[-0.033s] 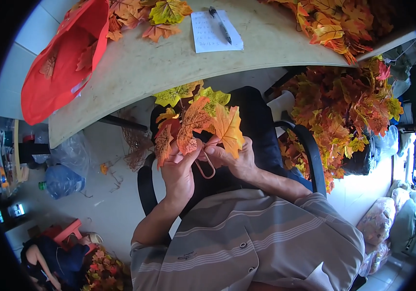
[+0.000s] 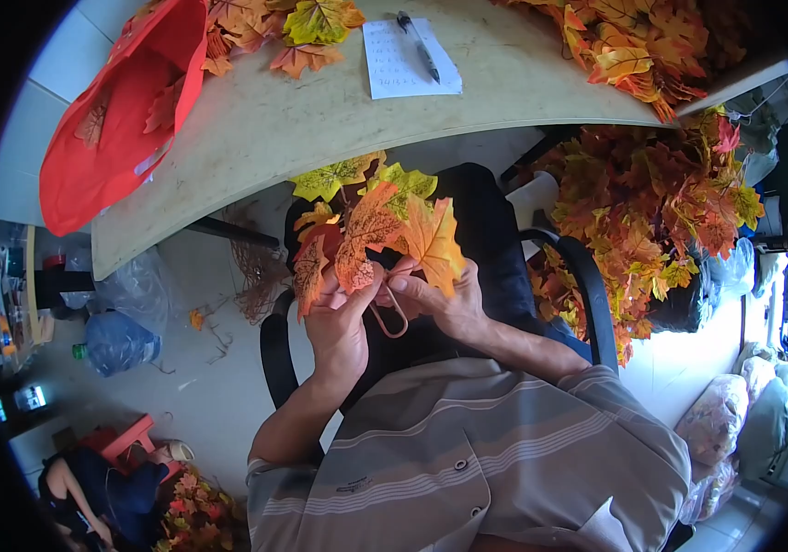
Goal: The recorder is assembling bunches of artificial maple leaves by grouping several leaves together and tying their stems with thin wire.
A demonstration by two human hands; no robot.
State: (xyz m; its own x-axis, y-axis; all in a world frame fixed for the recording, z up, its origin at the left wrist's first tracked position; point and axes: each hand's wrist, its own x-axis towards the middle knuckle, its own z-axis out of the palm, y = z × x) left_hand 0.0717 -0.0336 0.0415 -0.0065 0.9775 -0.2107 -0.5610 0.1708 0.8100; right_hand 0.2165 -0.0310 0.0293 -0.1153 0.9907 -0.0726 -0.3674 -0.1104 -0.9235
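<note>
artificial maple-leaf sprig (image 2: 371,225) just below the table (image 2: 320,120) edge, over a black chair (image 2: 495,239), left hand (image 2: 339,317) and right hand (image 2: 440,299) both pinched on its stem, pink scissors (image 2: 389,313) looped between them

This place looks like a small workshop where artificial autumn garlands are made by hand, not a tidy home room. Large heaps of orange and yellow fake leaves (image 2: 661,221) lie beside the black chair (image 2: 578,276) and on the worn table (image 2: 265,129), next to a red bag (image 2: 109,138) and a note sheet (image 2: 408,60) with a pen (image 2: 419,44). On the tiled floor (image 2: 210,386) there are plastic bags (image 2: 123,317) and scraps, and another person (image 2: 91,497) sits low near more leaves.
</note>
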